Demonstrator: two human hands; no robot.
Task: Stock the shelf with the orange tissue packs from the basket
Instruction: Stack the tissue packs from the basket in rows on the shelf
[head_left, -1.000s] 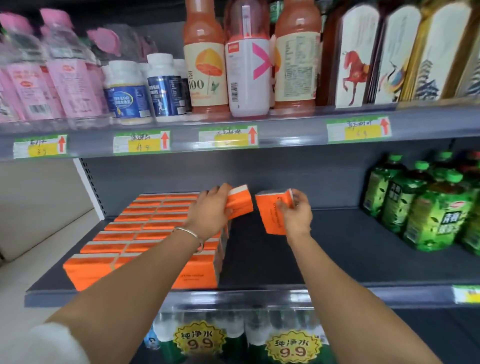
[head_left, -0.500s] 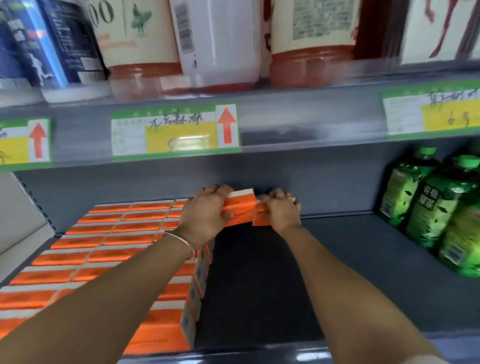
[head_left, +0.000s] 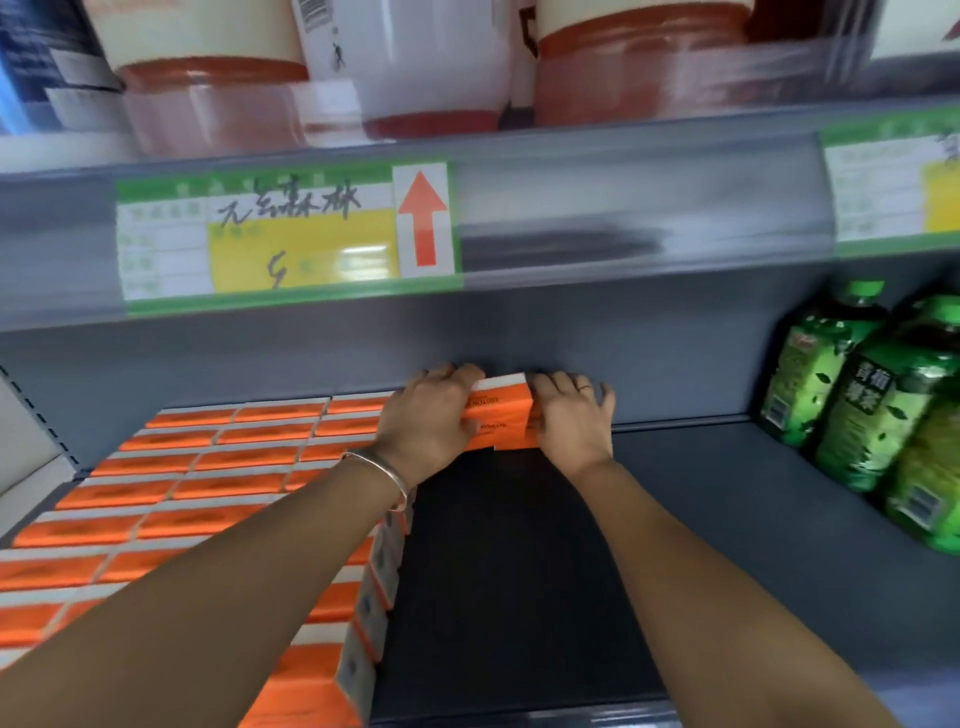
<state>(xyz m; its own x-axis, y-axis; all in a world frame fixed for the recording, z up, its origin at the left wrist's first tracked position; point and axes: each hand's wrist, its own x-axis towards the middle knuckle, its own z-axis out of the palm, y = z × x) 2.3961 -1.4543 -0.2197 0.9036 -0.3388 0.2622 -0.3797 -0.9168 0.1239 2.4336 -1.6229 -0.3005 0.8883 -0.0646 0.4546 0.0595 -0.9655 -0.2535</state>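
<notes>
Two orange tissue packs (head_left: 501, 415) stand side by side at the back of the grey shelf (head_left: 701, 519), against the rear wall. My left hand (head_left: 428, 421) grips them from the left and my right hand (head_left: 571, 421) holds them from the right, fingers curled over their tops. Rows of several more orange tissue packs (head_left: 208, 483) fill the left part of the shelf, right beside my left hand. The basket is out of sight.
Green tea bottles (head_left: 872, 400) stand at the right end of the shelf. The upper shelf edge with its price label (head_left: 291, 234) hangs close overhead, with juice bottles (head_left: 639, 67) on it. Dark bare shelf floor (head_left: 509, 571) lies between my forearms.
Both hands moved from mid-air to the back of the shelf and brought the two packs together there. The camera came much closer to the shelf.
</notes>
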